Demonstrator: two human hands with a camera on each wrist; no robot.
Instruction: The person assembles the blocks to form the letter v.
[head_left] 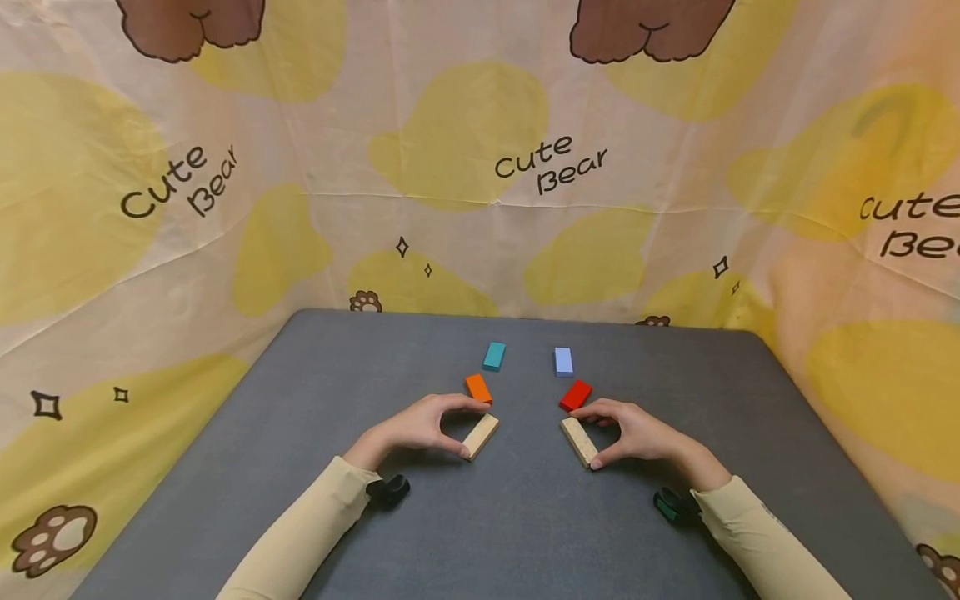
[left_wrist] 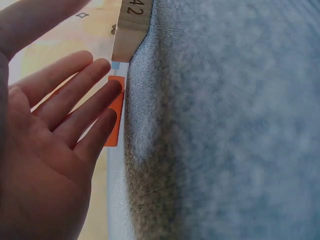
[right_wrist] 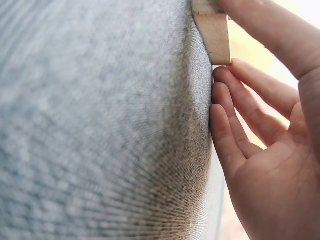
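Note:
Between thumb and index finger my left hand [head_left: 423, 425] spans a pale wooden block [head_left: 482, 437] end to end, thumb at the near end, index fingertip at the far one. Dark digits mark that wooden block [left_wrist: 134, 22] in the left wrist view; the thumb tip is cut off there. Mirroring this, my right hand [head_left: 637, 432] pinches a second wooden block [head_left: 580, 442] lengthwise. The right wrist view shows the thumb over this wooden block [right_wrist: 214, 40] and a fingertip at its edge. Just beyond the left fingers lies an orange block [head_left: 477, 388]; beyond the right, a red block [head_left: 576, 395].
Farther back on the grey table [head_left: 517, 533] lie a teal block [head_left: 494, 356] on the left and a light blue block [head_left: 563, 362] on the right. A printed cloth [head_left: 465, 125] hangs behind the table and along both sides.

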